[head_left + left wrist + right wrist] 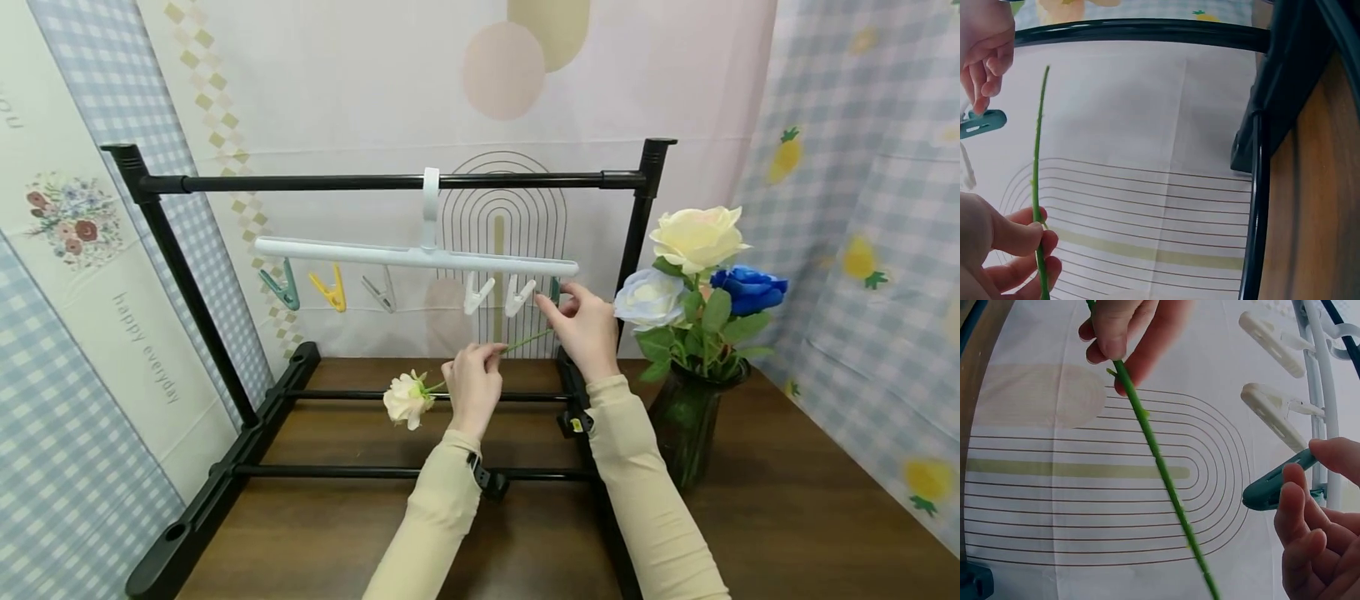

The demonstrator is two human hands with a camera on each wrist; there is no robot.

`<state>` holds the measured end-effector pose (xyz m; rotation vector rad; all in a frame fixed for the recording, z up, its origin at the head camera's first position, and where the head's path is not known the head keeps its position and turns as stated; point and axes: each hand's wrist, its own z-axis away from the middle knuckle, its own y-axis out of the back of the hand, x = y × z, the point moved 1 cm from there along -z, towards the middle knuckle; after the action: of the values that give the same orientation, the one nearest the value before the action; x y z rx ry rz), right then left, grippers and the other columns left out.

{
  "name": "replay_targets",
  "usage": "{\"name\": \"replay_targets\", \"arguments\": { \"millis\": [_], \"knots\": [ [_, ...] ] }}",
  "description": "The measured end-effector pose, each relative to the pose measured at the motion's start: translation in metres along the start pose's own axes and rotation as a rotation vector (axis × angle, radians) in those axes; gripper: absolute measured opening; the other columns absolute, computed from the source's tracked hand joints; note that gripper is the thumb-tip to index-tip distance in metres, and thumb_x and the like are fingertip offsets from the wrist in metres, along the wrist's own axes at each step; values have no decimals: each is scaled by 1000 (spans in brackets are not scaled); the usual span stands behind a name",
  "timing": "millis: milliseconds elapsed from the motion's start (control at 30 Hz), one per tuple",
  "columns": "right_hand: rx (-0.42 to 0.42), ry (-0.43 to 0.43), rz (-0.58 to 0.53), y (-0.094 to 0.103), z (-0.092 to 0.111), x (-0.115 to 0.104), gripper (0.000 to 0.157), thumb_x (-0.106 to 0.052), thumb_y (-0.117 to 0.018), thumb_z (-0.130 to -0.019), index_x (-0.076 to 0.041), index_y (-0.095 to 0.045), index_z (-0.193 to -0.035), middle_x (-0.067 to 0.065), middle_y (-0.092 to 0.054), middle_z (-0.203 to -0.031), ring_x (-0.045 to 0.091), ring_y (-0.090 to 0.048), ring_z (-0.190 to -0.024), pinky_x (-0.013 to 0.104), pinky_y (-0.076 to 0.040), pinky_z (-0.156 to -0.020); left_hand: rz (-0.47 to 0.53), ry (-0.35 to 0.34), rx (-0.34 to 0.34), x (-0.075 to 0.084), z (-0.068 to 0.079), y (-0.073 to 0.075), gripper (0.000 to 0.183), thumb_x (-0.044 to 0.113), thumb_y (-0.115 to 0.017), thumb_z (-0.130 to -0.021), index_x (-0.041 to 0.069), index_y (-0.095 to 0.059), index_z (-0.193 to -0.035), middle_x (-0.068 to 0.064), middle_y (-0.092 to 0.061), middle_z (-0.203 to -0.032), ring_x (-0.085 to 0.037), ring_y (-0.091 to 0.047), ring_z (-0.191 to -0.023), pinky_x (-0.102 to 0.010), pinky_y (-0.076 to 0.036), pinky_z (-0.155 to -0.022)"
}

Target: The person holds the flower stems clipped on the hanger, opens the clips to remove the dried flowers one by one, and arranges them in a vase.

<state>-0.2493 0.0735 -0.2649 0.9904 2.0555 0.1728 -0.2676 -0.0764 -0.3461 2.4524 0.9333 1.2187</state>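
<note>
My left hand (pixel 474 387) pinches the green stem (pixel 1160 464) of a cream artificial rose (pixel 407 400). The bloom points left, and the bare stem end slants up toward the right. At the right end of a pale blue clothes hanger (pixel 345 252), my right hand (pixel 588 332) pinches a teal clothespin (pixel 1275 484) between thumb and fingers. The stem's tip is apart from the clothespin in the left wrist view. Beside it hang two white clothespins (pixel 478 293); further left are a grey clothespin (pixel 379 288), a yellow one (pixel 330 288) and another teal one (pixel 282 287).
The hanger hooks over a black rack's top bar (pixel 300 183). Lower bars (pixel 337 472) cross above the brown table (pixel 360 533). Close to my right forearm stands a dark green glass vase (pixel 686 425) with cream, pale blue and deep blue roses (pixel 697 237). Patterned cloth hangs behind.
</note>
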Motion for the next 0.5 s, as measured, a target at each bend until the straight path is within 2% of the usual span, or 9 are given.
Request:
{"name": "replay_targets", "arguments": {
  "millis": [100, 300, 400, 500],
  "knots": [
    [-50, -23, -15, 0, 4, 1, 46, -34, -66, -92, 1, -63, -122, 15, -73, -75, 23, -66, -59, 33, -51, -62, -55, -27, 0, -3, 5, 2, 21, 7, -64, -89, 19, -78, -99, -3, -72, -92, -24, -64, -88, -43, -35, -88],
    [-131, -24, 52, 4, 24, 5, 33, -31, -61, -95, -2, -69, -110, 11, -73, -72, 14, -60, -52, 26, -43, -52, -195, -99, -26, -9, 17, 9, 29, -2, -63, -83, 20, -78, -95, -2, -70, -89, -24, -62, -88, -45, -34, -93],
    [-140, 45, 115, -4, 42, 6, 25, -23, -65, -92, -4, -71, -105, 10, -73, -76, 17, -62, -56, 29, -46, -52, -268, -142, -39, -11, 23, 12, 35, -7, -64, -78, 20, -78, -95, -1, -70, -89, -24, -61, -90, -45, -33, -92],
    [-182, 184, 206, -22, 63, 6, 21, -16, -69, -87, -4, -71, -104, 9, -73, -87, 21, -66, -69, 33, -52, -61, -335, -173, -57, -11, 28, 15, 36, -7, -67, -74, 21, -78, -94, -1, -70, -91, -24, -60, -92, -45, -32, -91]
  ]
}}
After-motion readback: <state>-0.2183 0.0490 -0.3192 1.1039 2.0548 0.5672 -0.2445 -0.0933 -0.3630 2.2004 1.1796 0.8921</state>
